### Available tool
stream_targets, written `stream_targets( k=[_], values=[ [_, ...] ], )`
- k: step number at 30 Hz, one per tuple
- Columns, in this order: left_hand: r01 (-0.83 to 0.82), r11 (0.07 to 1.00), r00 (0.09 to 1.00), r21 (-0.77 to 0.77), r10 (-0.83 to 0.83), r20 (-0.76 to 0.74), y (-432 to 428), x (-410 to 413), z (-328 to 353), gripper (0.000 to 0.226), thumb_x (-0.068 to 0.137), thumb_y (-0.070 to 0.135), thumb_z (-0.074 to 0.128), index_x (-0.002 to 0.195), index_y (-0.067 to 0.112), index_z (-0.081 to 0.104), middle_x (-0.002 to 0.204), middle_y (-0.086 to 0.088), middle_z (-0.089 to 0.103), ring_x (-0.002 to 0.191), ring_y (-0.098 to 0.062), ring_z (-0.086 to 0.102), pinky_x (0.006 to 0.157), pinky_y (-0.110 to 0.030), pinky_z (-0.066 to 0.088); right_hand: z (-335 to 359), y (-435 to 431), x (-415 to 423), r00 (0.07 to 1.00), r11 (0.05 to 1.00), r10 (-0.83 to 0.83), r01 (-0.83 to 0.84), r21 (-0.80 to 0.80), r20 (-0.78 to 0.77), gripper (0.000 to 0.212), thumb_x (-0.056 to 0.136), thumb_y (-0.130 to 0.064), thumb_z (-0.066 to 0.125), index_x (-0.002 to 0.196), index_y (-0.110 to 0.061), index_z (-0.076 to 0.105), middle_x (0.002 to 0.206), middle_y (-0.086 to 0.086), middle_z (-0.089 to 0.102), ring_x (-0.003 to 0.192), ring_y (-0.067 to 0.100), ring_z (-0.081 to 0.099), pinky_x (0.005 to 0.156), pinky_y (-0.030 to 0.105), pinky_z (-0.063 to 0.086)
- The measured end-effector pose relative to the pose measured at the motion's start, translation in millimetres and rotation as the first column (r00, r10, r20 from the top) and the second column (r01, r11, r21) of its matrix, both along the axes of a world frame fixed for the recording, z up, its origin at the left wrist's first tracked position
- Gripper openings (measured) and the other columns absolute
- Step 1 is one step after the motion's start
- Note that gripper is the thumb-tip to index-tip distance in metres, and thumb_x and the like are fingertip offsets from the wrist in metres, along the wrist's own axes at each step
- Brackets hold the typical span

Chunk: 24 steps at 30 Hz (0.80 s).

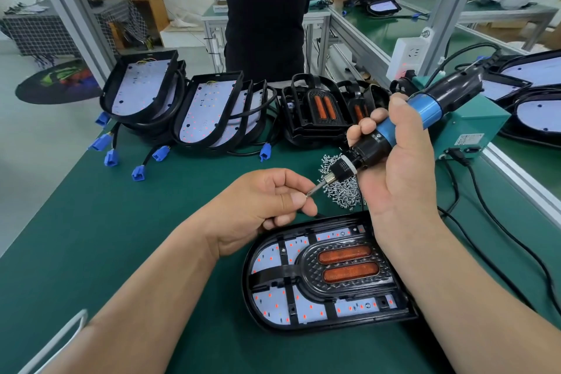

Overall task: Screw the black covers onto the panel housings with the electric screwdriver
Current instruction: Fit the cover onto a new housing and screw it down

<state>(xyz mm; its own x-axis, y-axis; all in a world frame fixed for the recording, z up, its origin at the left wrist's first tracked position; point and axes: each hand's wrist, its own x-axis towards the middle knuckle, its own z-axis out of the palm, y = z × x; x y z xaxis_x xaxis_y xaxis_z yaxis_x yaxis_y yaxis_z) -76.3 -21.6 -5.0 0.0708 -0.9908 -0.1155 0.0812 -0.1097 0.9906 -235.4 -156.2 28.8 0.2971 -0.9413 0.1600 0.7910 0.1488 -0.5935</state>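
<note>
Green matting covers the workbench [127, 222] in the head view. On it, at 5 o'clock from the middle, a panel housing [249, 288] lies flat, rounded end to the left. A black cover [306, 272] sits inside it: a textured arch with two orange strips, and thin black ribs running out to the rim over a white board dotted with red. Part of its right edge is hidden by the right forearm.

Just above the housing at 12 o'clock, both hands are lifted clear of the cover. The right hand [403, 188] is wrapped round the electric screwdriver [403, 127], a black and blue tool that slants from 2 o'clock down to the left. The left hand [261, 203] is curled, thumb and forefinger pinching a tiny screw [307, 195] at the tip of the bit. The left wrist lies beside the housing's upper left rim; whether they touch cannot be told.

A pile of loose screws [340, 188] lies between the hands and the far stacks. At 10 and 11 o'clock, open housings [142, 91] lean in rows with blue plugs [103, 143] on black leads. At 1 o'clock stands a stack of spare covers [315, 106]. A teal power box [473, 127] sits at 3 o'clock behind the screwdriver. Someone in black [264, 24] stands beyond the bench at 12 o'clock.
</note>
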Motion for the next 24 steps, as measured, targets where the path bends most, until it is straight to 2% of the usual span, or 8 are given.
stream_targets(
  k=[4,9,15,24],
  values=[
    [-0.032,0.999,0.993,-0.013,0.033,0.109,1.2,1.8,-1.3,0.014,0.101,0.004,0.065,0.114,0.010,0.068,0.094,-0.009,0.078,0.056,-0.006,0.047,0.050,-0.013,0.036,-0.3,1.1,0.9,0.996,1.000,0.000,-0.002,-0.024,-0.088,0.015,0.101,-0.017,0.070,0.107,-0.016,0.056,0.086,0.005,0.059,0.071,0.018,0.059,0.074,0.038,0.056],
    [-0.043,0.999,0.993,-0.022,0.045,0.108,1.8,0.9,0.7,0.021,0.092,0.015,0.068,0.112,0.011,0.069,0.092,-0.009,0.079,0.056,-0.006,0.048,0.050,-0.012,0.037,2.6,5.3,0.1,0.995,0.998,-0.023,0.017,-0.063,-0.101,0.014,0.103,-0.017,0.069,0.107,-0.015,0.057,0.087,0.004,0.058,0.073,0.018,0.059,0.076,0.038,0.056],
    [-0.034,0.999,0.991,-0.022,0.037,0.127,3.3,1.9,0.5,0.013,0.103,0.004,0.063,0.113,0.010,0.069,0.093,-0.008,0.079,0.056,-0.006,0.048,0.051,-0.012,0.037,7.5,12.6,-0.8,0.991,0.992,-0.054,0.039,-0.120,-0.125,0.012,0.104,-0.020,0.070,0.105,-0.018,0.058,0.088,0.003,0.058,0.074,0.018,0.059,0.079,0.038,0.056],
    [-0.076,0.996,0.990,-0.040,0.080,0.115,2.4,-3.3,2.9,0.013,0.103,0.002,0.062,0.112,0.009,0.068,0.093,-0.009,0.079,0.056,-0.007,0.046,0.050,-0.013,0.037,8.4,12.5,-1.3,0.992,0.996,-0.072,0.067,-0.051,-0.107,0.013,0.104,-0.019,0.069,0.107,-0.016,0.057,0.085,0.003,0.059,0.072,0.017,0.060,0.078,0.039,0.056]
  ],
)
